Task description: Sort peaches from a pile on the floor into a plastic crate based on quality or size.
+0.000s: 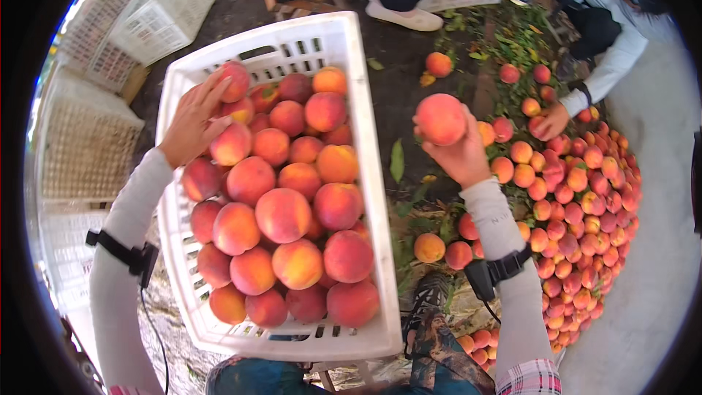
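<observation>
In front of me stands a white plastic crate (374, 214) with slotted walls, filled with red and yellow peaches (282, 215). My left hand (194, 112) reaches over the crate's far left corner. Its fingers touch a red peach (235, 81) on top of the pile, with the thumb beside another; whether it grips one cannot be told. To the right of the crate, my right hand (458, 156) holds up a large pinkish-red peach (440, 119), fingers wrapped behind it and palm turned up.
A big heap of peaches (581, 219) lies at the right against a pale sheet (652, 203). Loose peaches (429, 247) and leaves (397, 160) dot the dark ground. Another person's hand (552, 120) touches the heap. White crates (164, 16) stand at left; a shoe (403, 15) is beyond.
</observation>
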Motion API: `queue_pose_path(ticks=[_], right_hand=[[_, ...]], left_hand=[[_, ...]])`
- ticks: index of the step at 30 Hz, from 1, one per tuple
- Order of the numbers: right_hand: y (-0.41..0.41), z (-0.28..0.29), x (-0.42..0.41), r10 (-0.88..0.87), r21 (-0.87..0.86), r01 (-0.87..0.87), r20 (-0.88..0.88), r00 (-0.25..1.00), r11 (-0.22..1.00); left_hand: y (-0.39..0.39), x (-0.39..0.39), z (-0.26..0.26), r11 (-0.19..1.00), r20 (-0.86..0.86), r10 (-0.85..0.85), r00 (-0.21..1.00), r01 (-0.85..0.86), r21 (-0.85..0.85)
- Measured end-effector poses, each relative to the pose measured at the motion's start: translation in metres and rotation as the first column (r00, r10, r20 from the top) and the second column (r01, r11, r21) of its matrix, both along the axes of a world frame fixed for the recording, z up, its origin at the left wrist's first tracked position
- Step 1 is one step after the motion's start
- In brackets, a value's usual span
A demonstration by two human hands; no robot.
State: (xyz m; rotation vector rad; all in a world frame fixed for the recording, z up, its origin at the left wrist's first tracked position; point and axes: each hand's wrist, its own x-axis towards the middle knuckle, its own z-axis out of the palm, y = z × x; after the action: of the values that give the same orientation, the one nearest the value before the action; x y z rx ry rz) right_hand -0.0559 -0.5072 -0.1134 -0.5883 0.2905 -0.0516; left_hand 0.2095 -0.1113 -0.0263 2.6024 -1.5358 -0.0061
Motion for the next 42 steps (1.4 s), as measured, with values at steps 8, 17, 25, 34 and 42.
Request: queue_pose_path(ticks=[8, 17, 25, 34, 42], right_hand=[[0.038, 0.067, -0.022, -0.138, -0.347, 0.051, -0.231, 0.963, 0.936], [0.113, 0.170, 0.059, 0.211, -0.475, -0.240, -0.114, 0.971, 0.847], [0.146, 0.149, 0.118, 0.368, -0.844, -0.472, -0.366, 0.855, 0.255], [0.133, 0.107, 0.164, 0.273, -0.477, -0.313, -0.810, 0.519, -0.821], [0.154, 0.104, 0.153, 0.376, -0.638, -0.364, -0.728, 0.574, -0.679]], left_hand=[[0.008, -0.002, -0.005, 0.999, 0.042, 0.036, 0.998, -0.037, 0.028], [0.004, 0.006, -0.009, 0.999, 0.042, 0.037, 0.998, -0.036, -0.022], [0.000, 0.005, -0.007, 0.996, 0.076, 0.091, 0.993, -0.092, 0.012], [0.004, 0.007, -0.018, 0.997, 0.104, 0.073, 0.992, -0.068, -0.043], [0.007, 0.006, -0.018, 0.997, 0.048, 0.050, 0.998, -0.047, -0.067]])
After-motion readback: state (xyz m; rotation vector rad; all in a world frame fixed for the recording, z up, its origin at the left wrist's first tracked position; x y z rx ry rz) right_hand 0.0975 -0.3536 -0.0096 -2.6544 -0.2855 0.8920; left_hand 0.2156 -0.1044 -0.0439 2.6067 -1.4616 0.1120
